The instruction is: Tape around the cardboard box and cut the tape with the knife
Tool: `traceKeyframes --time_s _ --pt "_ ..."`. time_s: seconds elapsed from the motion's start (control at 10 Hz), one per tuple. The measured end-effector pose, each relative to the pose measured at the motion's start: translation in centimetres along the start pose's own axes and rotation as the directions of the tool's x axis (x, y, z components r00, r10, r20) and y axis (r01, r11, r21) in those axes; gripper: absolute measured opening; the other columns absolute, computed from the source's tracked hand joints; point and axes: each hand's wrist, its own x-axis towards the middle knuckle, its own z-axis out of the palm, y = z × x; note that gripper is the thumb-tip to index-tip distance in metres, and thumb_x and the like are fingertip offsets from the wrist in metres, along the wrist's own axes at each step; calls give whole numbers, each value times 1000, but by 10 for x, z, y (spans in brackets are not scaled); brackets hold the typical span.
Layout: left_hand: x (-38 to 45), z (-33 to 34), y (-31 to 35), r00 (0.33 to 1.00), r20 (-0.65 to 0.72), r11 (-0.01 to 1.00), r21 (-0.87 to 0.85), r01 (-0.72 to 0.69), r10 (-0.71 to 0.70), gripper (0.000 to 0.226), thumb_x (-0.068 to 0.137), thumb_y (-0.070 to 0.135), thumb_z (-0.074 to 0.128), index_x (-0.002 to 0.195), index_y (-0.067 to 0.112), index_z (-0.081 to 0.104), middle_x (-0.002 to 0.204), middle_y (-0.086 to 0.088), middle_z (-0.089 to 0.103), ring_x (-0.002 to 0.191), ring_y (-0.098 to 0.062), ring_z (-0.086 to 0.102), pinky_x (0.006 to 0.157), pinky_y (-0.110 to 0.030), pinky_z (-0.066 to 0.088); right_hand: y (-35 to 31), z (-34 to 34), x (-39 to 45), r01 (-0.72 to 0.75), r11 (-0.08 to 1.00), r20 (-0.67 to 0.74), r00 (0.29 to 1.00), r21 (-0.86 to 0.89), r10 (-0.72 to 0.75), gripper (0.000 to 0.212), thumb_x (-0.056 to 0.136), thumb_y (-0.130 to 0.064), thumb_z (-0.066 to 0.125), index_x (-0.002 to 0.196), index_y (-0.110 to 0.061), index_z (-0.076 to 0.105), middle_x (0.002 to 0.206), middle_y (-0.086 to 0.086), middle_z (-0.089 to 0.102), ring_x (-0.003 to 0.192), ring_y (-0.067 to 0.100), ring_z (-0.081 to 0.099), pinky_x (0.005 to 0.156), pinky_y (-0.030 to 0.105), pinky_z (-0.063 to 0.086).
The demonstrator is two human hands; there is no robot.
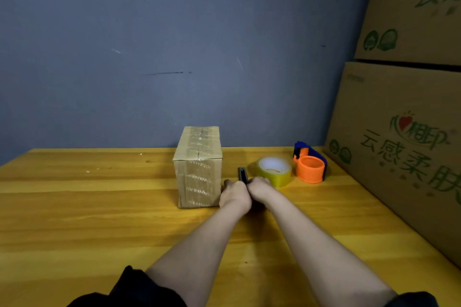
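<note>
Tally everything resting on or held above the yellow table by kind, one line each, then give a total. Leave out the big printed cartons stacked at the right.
Small cardboard box, already taped: 1
Roll of clear yellowish tape: 1
Orange and blue tape dispenser: 1
Black knife, held by both hands, left hand and right hand: 1
Total: 4

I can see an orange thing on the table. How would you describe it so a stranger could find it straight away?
Start at the big printed cartons stacked along the right edge of the yellow wooden table. Just left of them, near the wall, stands the tape dispenser, an orange ring with a dark blue piece behind it. The roll of tape to its left is clear and yellowish; only the dispenser is bright orange.
</note>
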Motion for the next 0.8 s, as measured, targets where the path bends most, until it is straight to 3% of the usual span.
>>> traceKeyframes --time_s 0.1,0.2,0.3,0.4,0.5,0.6,0.7,0.8 --pt "1 1 2 1000 -1 1000 6 10 -10 37 95 6 35 127 5 53 134 -16 42 118 -36 54 98 -39 43 4 -2 4 37 998 0 999 45 -37 41 91 -24 39 120 -3 60 126 22 58 116 35 54 95 36 45" --pt "1 1 2 1000 -3 1000 17 18 -18 37 95 6 33 127 6 53 133 -16 42 117 -36 55 97 -39 43 6 -2 4 61 996 2 998 70 -61 38 90 -18 40 115 1 62 125 24 59 96 27 51 80 33 41" --pt "-1 0 2 1000 16 1000 31 2 -3 37 94 6 35 126 5 53 133 -16 40 116 -36 55 98 -39 43 8 -2 2 82 993 6 997 81 -83 29 90 -17 40 99 -2 63 118 23 61 88 23 42 75 28 33" --pt "-6 -4 3 999 50 999 37 -20 18 36 93 7 38 126 4 52 134 -16 39 116 -37 55 98 -39 43 8 -8 -8 90 994 10 996 64 -90 26 91 -14 40 67 -11 50 93 17 52 85 23 41 69 26 34" --pt "-10 -10 6 995 92 997 61 -44 38 38 91 8 43 129 4 48 137 -18 38 120 -37 52 100 -37 42 10 -16 -17 116 992 28 993 47 -118 33 91 -9 39 58 -13 41 76 12 50 79 23 44 50 28 30" --pt "-16 -24 12 984 158 986 126 -105 85 47 89 10 49 134 4 38 139 -18 41 125 -35 49 99 -36 42 11 -30 -32 116 992 58 991 46 -118 25 91 -10 39 81 -1 60 72 11 53 66 24 47 49 27 31" --pt "-22 -49 19 962 199 968 132 -216 187 41 86 12 52 126 3 47 124 -18 59 112 -34 58 88 -37 48 10 -47 -40 150 986 42 987 70 -153 33 93 -16 39 111 1 60 100 18 65 70 26 54 51 25 35" --pt "-24 -77 19 941 139 951 -60 -304 310 24 85 13 49 103 7 64 88 -14 70 88 -30 66 72 -29 50 9 -70 -56 187 965 -17 982 182 -187 31 96 -22 42 113 -4 60 96 6 65 61 16 56 52 22 36"
